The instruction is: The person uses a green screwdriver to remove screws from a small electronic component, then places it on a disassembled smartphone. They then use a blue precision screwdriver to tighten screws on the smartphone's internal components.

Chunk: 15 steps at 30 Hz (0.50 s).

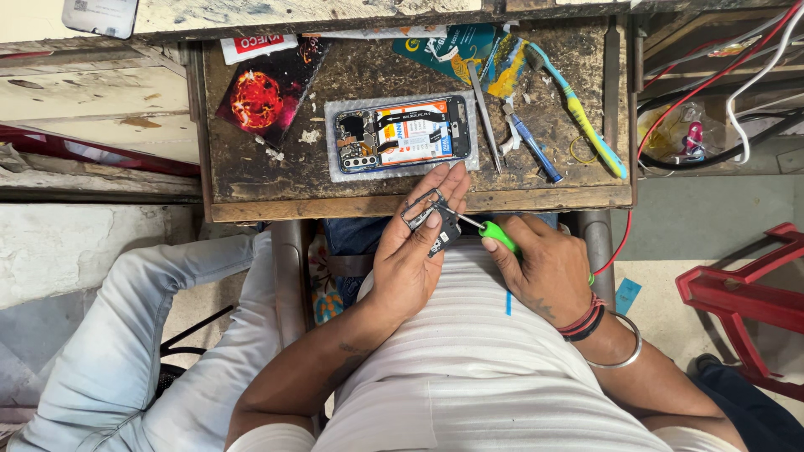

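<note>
Left hand [416,251] cradles a small phone part [433,219] just below the workbench edge [335,207]; right hand [540,266] grips a green-handled screwdriver [490,233], tip pointing left into it.

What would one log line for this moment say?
left hand: holds small part | right hand: screwdriver tip on part | phone: open on bench

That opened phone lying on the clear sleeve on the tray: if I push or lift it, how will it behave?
The opened phone lies flat, so it probably won't roll or tip. It sits on a clear plastic sleeve, so a push may slide both together over the worn tray. With its board and battery bared, it looks fragile; lifting by the edges seems safest.
</note>
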{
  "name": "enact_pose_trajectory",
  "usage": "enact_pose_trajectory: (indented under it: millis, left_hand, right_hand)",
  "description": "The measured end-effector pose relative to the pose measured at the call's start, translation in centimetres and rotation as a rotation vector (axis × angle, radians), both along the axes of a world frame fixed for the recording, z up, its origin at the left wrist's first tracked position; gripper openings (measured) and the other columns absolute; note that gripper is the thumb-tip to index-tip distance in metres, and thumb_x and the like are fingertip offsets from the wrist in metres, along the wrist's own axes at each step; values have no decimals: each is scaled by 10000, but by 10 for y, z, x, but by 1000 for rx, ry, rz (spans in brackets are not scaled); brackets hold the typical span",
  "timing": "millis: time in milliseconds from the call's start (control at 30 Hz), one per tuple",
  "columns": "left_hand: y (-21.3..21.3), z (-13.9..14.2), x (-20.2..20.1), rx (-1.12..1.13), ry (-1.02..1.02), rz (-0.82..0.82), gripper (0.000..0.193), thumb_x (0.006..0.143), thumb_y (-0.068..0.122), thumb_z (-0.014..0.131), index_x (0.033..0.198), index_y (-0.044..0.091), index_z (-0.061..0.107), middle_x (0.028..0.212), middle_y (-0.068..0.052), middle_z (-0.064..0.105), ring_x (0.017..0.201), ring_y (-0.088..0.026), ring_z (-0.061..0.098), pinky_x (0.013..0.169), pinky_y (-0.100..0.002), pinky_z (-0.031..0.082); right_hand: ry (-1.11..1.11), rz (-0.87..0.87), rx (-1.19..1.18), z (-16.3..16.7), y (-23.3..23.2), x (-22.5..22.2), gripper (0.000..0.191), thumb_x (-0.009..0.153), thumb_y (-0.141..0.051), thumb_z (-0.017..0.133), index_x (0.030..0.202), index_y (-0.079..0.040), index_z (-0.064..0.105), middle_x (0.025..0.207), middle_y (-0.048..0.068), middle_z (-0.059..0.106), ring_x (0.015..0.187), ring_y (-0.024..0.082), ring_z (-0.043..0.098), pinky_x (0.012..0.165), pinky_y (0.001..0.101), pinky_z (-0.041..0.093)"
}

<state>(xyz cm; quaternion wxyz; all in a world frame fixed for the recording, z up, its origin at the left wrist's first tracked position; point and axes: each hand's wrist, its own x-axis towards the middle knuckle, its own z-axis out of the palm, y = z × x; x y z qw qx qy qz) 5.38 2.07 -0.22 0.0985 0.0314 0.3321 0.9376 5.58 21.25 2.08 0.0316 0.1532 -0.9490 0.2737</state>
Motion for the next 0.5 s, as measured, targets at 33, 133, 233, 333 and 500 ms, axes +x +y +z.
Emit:
enact_pose_trajectory:
  millis: [33,133,233,333,500]
  left_hand:
    - [1,0,-2,4,0,0,523,1120,69,429,1604,-54,275,1669,-235,340,1601,-347,290,1344,-454,229]
    - [-3,0,-4,4,2,2,522,1120,65,427,1606,-54,275,1670,-236,339,1601,-349,290,1345,-456,225]
    - [-3,0,-3,7,5,3,523,1122,65,423,1609,-51,271,1671,-233,338,1601,-348,289,1346,-448,227]
    - [11,-1,-3,9,4,6,526,1120,63,424,1609,-54,271,1670,-234,341,1604,-348,287,1335,-441,234]
    - [34,-1,-7,10,5,12,527,1118,64,426,1608,-55,274,1666,-233,344,1600,-352,291,1332,-440,240]
  right_hand:
    - [3,-3,-4,0,1,-2,250,977,-373,667,1002,-129,717,769,86,659,610,319,646,530,439,493]
    - [-10,6,-25,1,-4,-5,247,986,-360,663,1023,-121,716,783,84,665,622,314,654,538,435,499]
    - [-8,0,-28,3,-3,-5,242,980,-353,665,1046,-129,730,796,89,674,621,318,655,530,433,499]
    - [-2,7,-31,5,10,-5,234,987,-349,664,1041,-129,725,812,83,680,641,318,660,543,432,502]
    - [-2,6,-25,4,33,-11,231,987,-345,661,1036,-127,721,825,84,689,647,321,664,545,436,504]
